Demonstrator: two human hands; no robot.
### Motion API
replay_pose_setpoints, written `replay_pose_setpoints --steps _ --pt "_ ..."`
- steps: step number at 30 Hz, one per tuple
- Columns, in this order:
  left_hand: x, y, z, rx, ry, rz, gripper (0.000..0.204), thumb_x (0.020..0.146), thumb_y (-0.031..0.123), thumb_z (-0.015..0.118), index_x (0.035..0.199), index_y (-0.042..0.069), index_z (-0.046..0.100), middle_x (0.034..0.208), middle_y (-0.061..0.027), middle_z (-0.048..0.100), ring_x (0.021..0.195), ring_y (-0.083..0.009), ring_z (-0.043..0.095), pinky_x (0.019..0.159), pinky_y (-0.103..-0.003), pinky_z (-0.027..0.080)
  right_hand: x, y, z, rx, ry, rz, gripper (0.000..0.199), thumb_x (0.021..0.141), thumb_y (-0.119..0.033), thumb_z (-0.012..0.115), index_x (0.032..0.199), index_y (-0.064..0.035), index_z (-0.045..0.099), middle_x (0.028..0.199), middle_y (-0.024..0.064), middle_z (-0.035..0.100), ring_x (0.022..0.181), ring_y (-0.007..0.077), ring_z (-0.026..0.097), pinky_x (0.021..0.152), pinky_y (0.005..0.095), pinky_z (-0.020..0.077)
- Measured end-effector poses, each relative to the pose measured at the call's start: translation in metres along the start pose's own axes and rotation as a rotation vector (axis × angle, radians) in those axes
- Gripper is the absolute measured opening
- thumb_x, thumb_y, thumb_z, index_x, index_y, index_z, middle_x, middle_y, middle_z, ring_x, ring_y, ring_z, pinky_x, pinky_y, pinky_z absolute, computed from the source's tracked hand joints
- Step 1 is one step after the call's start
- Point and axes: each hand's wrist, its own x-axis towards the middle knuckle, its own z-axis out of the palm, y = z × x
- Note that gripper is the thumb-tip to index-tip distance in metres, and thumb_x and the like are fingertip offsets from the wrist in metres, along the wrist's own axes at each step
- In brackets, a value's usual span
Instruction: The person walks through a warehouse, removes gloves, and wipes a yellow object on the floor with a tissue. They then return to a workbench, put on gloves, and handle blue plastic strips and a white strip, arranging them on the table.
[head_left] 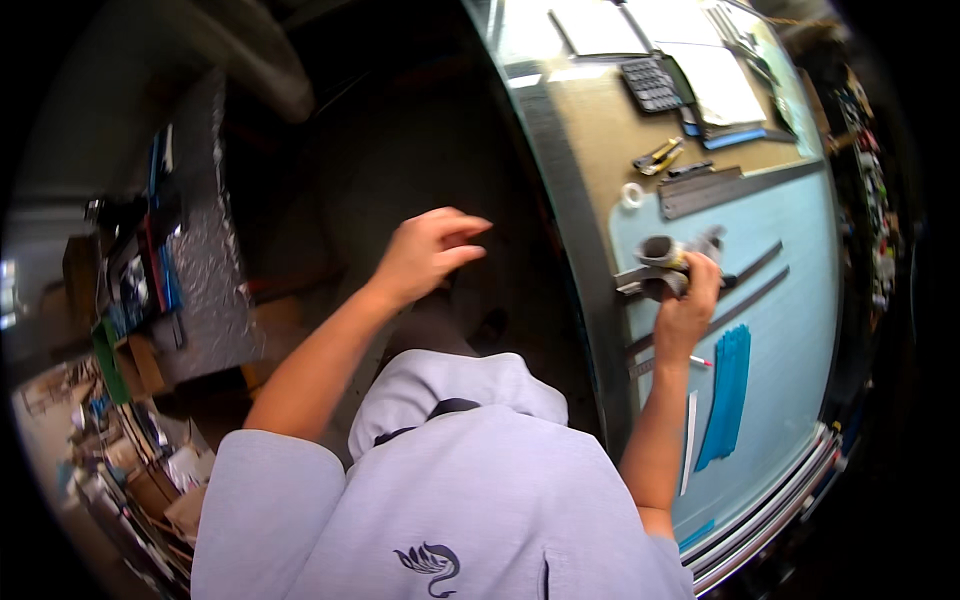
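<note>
My right hand point(688, 305) is closed around a small bundle of greyish hollow rolls point(657, 250), held over the glass-like tabletop at my right. A flat metal-looking end point(630, 280) sticks out of the bundle on the left. What the rolls are made of is blurred. My left hand point(425, 255) is in the air over the dark floor, holding nothing, its thumb and fingers apart. Beside the right hand, two dark strips point(755, 295) lie slanting on the table. A blue strip of cloth or film point(727, 395) lies closer to me, near a red-tipped pen point(700, 361).
Farther up the table point(790, 370) lie a steel ruler point(760, 185), a white tape ring point(632, 195), a yellow cutter point(658, 157), a calculator point(650, 85) and papers point(715, 85). Another bench point(205, 270) with a crinkled grey cover stands at left, with boxes below.
</note>
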Motion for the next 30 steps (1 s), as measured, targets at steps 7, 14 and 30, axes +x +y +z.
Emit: replay_pose_setpoints --steps 7,14,30 --pt "-0.199 -0.109 -0.046 0.444 -0.112 -0.471 0.024 0.070 0.018 0.082 0.093 0.016 0.077 0.095 -0.0073 0.060 0.093 -0.0268 0.063 0.080 -0.038 0.051 -0.006 0.034 0.004 -0.088 -0.238 0.120 0.071 0.078 0.005 0.074 0.143 -0.0077 0.047 0.154 0.0212 0.032 0.141 0.0409 0.035 0.113 0.0457 0.0355" --pt "-0.214 -0.085 -0.023 0.370 -0.109 -0.367 0.020 0.077 0.017 0.078 0.097 0.018 0.078 0.098 -0.0052 0.055 0.089 -0.0235 0.059 0.077 -0.036 0.050 -0.031 0.030 -0.001 0.019 -0.330 0.200 0.057 0.084 0.000 0.072 0.138 -0.0059 0.053 0.147 0.0183 0.043 0.117 0.0309 0.055 0.100 0.0392 0.0458" --pt "-0.201 -0.121 0.053 1.114 -0.184 -0.172 0.007 0.066 0.007 0.068 0.061 0.002 0.067 0.098 -0.0121 0.054 0.082 -0.0291 0.059 0.064 -0.039 0.053 -0.099 0.043 -0.034 0.228 -0.465 0.396 0.041 0.088 -0.001 0.067 0.129 -0.0033 0.059 0.126 0.0115 0.057 0.089 0.0176 0.066 0.078 0.0301 0.0545"
